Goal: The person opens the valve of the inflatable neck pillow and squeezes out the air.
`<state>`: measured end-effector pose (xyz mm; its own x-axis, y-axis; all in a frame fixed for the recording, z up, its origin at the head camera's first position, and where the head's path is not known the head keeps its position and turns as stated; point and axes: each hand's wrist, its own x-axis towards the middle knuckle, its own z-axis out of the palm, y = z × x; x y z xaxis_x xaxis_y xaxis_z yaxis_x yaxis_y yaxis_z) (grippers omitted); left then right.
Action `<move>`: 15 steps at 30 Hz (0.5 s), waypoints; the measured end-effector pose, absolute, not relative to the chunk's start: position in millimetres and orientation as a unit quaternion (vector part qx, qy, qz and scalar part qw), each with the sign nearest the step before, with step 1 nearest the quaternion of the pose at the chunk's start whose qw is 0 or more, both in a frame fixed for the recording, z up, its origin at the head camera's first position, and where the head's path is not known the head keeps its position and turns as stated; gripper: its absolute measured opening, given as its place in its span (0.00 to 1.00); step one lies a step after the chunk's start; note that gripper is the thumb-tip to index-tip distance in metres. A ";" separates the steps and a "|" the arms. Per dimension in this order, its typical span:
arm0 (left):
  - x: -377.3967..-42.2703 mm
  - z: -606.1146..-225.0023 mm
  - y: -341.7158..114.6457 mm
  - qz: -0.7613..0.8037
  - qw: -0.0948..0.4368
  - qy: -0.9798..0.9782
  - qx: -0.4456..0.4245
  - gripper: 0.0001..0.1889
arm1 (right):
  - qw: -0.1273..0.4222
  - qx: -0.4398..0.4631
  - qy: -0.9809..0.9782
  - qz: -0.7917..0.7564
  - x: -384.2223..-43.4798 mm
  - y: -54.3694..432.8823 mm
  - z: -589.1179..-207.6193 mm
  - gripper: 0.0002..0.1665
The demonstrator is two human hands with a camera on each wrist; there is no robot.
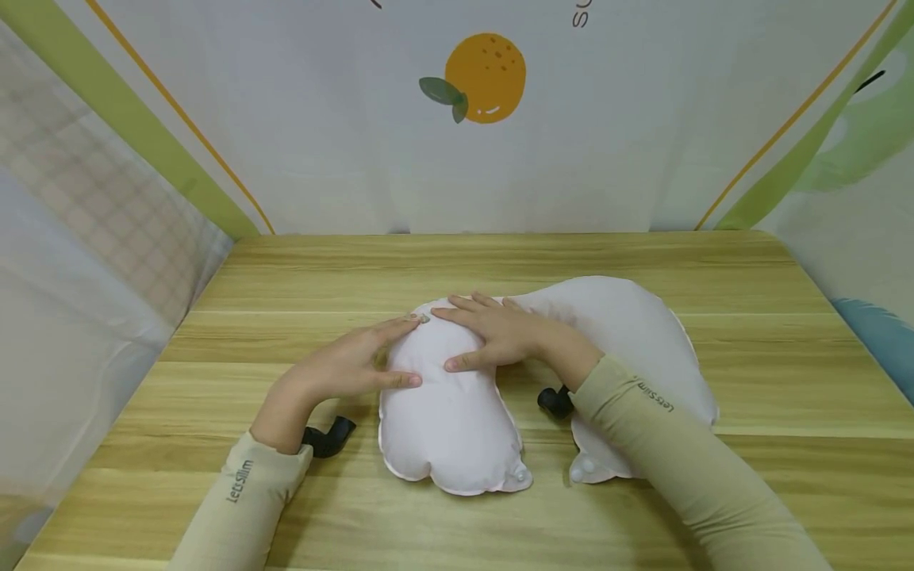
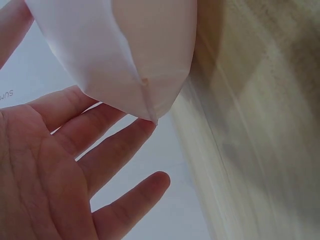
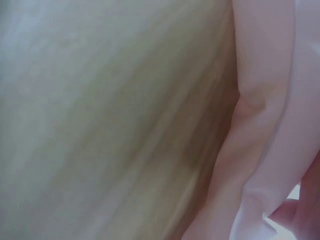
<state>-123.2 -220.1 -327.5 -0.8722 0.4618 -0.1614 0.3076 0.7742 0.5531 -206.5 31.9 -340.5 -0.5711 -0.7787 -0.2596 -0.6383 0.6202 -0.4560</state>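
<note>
Against my left hand [image 1: 341, 366] and right hand [image 1: 503, 331] rests a pale pillow [image 1: 451, 432] (puffy, curved). Both hands have their fingers spread.

In the head view, the right sleeve [image 1: 664, 420] hides part of the white cushion [image 1: 457, 436] and of a black fitting [image 1: 554, 403]; it and the left sleeve [image 1: 232, 507] run off the bottom edge. Lettering [image 1: 581, 16] up top is cut off. The right wrist view blurs (its surface [image 3: 100, 125] a smear), the right fingers [image 3: 309, 212] only a sliver.
</note>
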 end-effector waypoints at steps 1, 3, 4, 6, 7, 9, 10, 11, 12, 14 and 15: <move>-123.3 -327.7 -220.0 0.264 0.145 0.931 0.208 0.45 | 0.222 -0.407 0.872 -0.158 -206.5 31.9 -340.9 0.51; -123.5 -328.0 -219.9 0.262 0.145 0.931 0.209 0.45 | 0.222 -0.407 0.872 -0.159 -206.6 32.0 -341.4 0.50; -123.6 -328.1 -219.9 0.261 0.144 0.931 0.210 0.45 | 0.222 -0.408 0.871 -0.159 -206.8 31.9 -341.4 0.50; -123.9 -328.3 -219.9 0.262 0.144 0.931 0.211 0.46 | 0.221 -0.409 0.872 -0.157 -207.0 31.7 -341.9 0.50; -123.9 -328.2 -219.8 0.262 0.144 0.931 0.211 0.46 | 0.221 -0.409 0.871 -0.157 -207.2 31.6 -342.2 0.50; -123.9 -328.3 -219.9 0.264 0.146 0.930 0.210 0.46 | 0.221 -0.410 0.871 -0.156 -207.2 31.6 -342.5 0.50; -124.0 -328.4 -220.0 0.265 0.146 0.930 0.210 0.46 | 0.221 -0.410 0.871 -0.156 -207.2 31.5 -342.7 0.50; -124.0 -328.6 -220.1 0.265 0.146 0.930 0.210 0.46 | 0.221 -0.409 0.871 -0.156 -207.1 31.5 -342.9 0.50; -124.1 -328.7 -220.3 0.266 0.146 0.929 0.210 0.46 | 0.221 -0.410 0.871 -0.156 -207.0 31.5 -343.1 0.50; -124.6 -329.3 -220.5 0.266 0.146 0.929 0.212 0.46 | 0.222 -0.409 0.871 -0.157 -206.7 31.6 -343.2 0.50; -124.9 -329.7 -220.5 0.267 0.146 0.928 0.213 0.46 | 0.222 -0.409 0.871 -0.156 -206.7 31.6 -343.4 0.50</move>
<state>-124.9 -220.5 -329.7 -0.8663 0.4743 -0.1569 0.3184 0.7662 0.5582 -206.7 31.6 -343.4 -0.5669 -0.7820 -0.2592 -0.6429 0.6167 -0.4543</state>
